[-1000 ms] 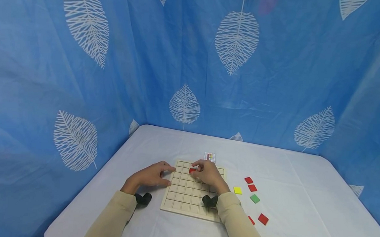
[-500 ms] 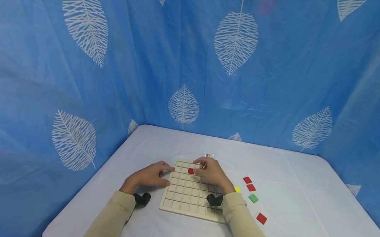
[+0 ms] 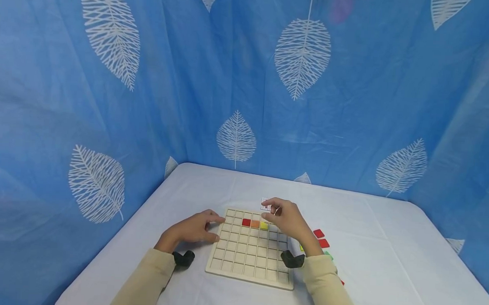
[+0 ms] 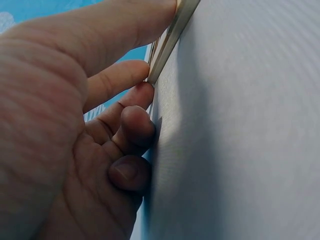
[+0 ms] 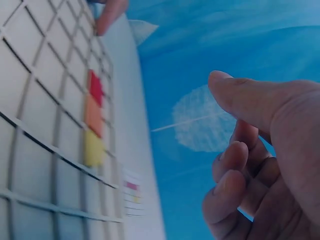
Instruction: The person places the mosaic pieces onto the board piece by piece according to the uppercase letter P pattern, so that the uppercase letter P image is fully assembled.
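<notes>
A pale wooden grid board (image 3: 248, 255) lies on the table. In one row near its far side sit a red tile (image 3: 246, 222), an orange tile (image 3: 255, 224) and a yellow tile (image 3: 264, 226), side by side. My left hand (image 3: 194, 226) touches the board's left edge with thumb and forefinger; the left wrist view shows its other fingers loosely bent beside the edge (image 4: 170, 45). My right hand (image 3: 287, 218) hovers over the board's far right part, just beyond the yellow tile. Nothing shows between its loosely bent fingers in the right wrist view.
A small printed card (image 5: 132, 194) with a coloured grid lies just past the board, partly behind my right hand in the head view. Right of the board are loose red tiles (image 3: 324, 243) and a green tile (image 3: 329, 255), partly covered by my right arm. Blue curtains surround the white table.
My right hand has lifted and drawn back to the right, uncovering the orange and yellow tiles beside the red one. The left hand stays at the board's edge.
</notes>
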Demonstrator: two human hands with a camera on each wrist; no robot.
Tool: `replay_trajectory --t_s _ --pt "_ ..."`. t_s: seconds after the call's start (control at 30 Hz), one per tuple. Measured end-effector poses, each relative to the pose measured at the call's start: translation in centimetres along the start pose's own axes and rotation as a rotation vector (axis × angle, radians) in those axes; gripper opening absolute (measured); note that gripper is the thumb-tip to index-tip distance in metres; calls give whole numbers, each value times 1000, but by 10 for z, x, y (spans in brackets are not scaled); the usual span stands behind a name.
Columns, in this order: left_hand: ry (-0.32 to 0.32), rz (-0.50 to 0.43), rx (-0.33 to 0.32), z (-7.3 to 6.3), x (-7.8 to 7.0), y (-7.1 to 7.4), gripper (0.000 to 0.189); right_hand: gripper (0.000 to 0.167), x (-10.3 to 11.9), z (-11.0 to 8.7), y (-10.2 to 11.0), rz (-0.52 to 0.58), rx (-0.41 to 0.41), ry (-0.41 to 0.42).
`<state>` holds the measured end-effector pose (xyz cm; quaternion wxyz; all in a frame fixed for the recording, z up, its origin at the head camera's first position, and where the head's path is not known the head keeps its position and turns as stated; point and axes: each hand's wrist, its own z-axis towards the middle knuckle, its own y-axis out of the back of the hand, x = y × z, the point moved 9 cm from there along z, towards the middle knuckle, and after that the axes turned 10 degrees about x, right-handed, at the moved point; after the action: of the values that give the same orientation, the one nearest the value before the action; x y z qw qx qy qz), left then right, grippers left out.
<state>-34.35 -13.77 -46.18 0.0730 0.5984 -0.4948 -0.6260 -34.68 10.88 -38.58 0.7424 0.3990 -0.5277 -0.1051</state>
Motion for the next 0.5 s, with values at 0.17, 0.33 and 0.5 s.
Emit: replay_trajectory --t_s 0.17,0.33,0.5 --pt "3 2 -6 1 -1 0 61 29 6 -14 26 -50 -65 15" --pt "8 -5 -8 1 -2 0 61 28 3 -29 50 -89 -145 1" --pt "13 -5 -9 2 0 -2 61 29 -5 -42 68 -106 -188 -18"
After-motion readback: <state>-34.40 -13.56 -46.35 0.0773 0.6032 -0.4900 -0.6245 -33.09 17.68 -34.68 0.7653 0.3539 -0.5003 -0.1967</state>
